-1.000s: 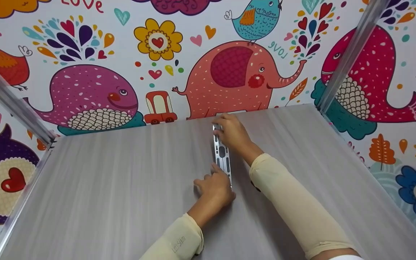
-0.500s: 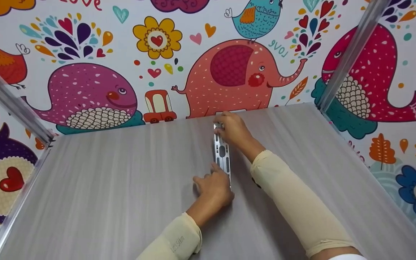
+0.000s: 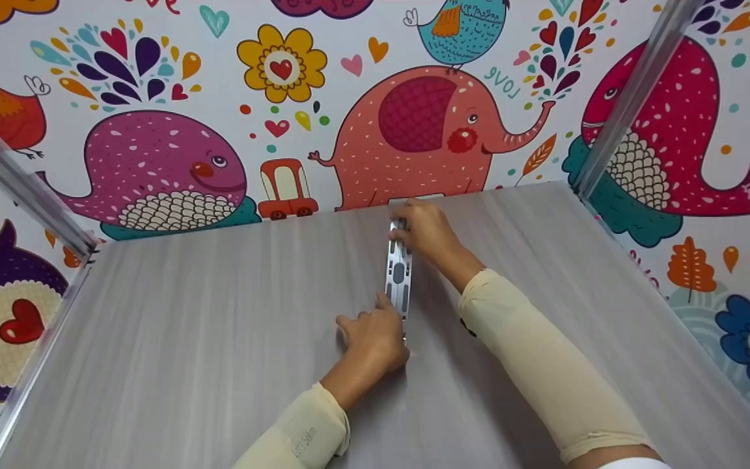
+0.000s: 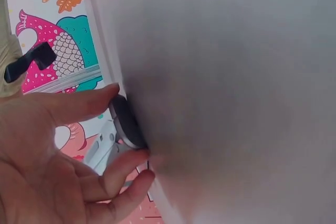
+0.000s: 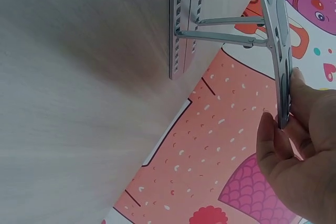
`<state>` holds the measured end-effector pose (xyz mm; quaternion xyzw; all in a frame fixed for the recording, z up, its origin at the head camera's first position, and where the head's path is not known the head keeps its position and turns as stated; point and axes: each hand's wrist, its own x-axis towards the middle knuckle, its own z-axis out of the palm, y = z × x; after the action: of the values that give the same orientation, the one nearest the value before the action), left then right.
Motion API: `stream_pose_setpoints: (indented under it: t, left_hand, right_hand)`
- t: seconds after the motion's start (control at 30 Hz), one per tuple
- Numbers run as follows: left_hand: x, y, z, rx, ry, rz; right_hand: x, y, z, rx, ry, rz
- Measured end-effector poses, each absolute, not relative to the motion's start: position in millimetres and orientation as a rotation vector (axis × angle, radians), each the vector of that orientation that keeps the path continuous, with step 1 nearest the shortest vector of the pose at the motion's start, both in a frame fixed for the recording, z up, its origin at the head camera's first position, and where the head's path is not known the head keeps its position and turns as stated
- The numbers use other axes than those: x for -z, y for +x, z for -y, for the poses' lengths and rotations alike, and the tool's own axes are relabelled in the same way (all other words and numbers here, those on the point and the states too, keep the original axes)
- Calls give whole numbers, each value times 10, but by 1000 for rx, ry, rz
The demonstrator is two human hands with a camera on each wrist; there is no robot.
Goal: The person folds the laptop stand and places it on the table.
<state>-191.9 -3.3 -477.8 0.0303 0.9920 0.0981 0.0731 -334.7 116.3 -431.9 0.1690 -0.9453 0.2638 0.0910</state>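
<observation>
Slotted metal folding stand [image 3: 398, 290], part-open on worktop [image 3: 219, 339] near back edge. Likely light, stiff, slick; hinged struts [image 5: 223, 38] may swing; best held by ends. Left hand [image 3: 375, 339] grips near end, right hand [image 3: 430, 228] pinches raised far end.

Looks like shiny metal on stand [image 3: 398, 290], matt, rubbery on its end pad [image 4: 127, 121]. Satin wood grain on surface [image 3: 219, 339] under it, smooth print on wall [image 3: 375, 26] behind it, matt cloth on sleeves [image 3: 544, 365] near it.

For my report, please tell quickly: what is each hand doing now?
Left hand: closed, holding the metal stand by its near end.
Right hand: closed, fingers pinching its far end.
</observation>
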Motion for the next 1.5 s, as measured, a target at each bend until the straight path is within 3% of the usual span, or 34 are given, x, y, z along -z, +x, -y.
stream_pose_setpoints:
  t: [0.77, 1.5]
  left_hand:
    - [4787, -1994, 555, -251, 343, -3063]
    - [4820, -2084, 786, -282, 361, -3042]
  right_hand:
    - [4234, -3250, -1418, -646, 533, 2812]
    - [4274, -3215, -1400, -620, 515, 2818]
